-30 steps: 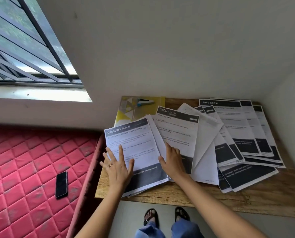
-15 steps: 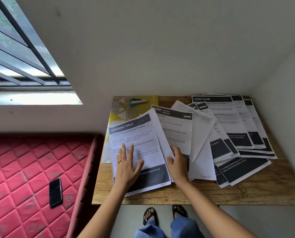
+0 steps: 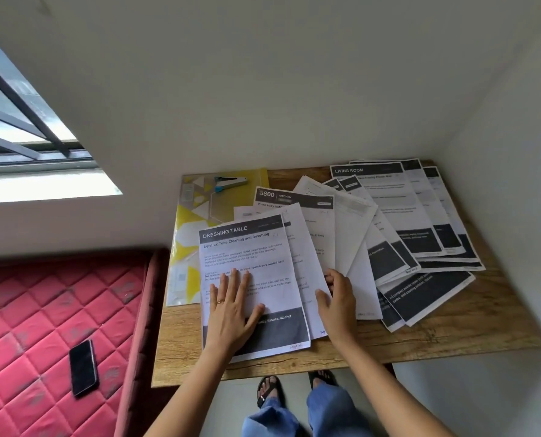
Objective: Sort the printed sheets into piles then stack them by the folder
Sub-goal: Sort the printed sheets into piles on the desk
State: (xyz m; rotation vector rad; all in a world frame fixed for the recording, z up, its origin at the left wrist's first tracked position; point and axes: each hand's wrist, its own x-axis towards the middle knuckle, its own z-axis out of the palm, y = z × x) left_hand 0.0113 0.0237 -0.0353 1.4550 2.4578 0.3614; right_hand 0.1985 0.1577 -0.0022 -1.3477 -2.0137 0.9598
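Now, head view: sorting is in hand. Left hand point(image 3: 231, 310) lies flat, fingers straight, pressing the near-left pile point(image 3: 250, 247), which partly covers the folder point(image 3: 193, 216). Right hand point(image 3: 338, 304) curls at the pile's right edge; a real pinch I cannot tell. Next move probably needs squaring it, then picking from the fan point(image 3: 389, 216) at right. A stapler point(image 3: 229, 183) sits on the folder's far end

Black phone point(image 3: 83, 367) on red quilted mattress point(image 3: 26, 310), barred window point(image 3: 10, 121) — wooden table point(image 3: 452, 335)
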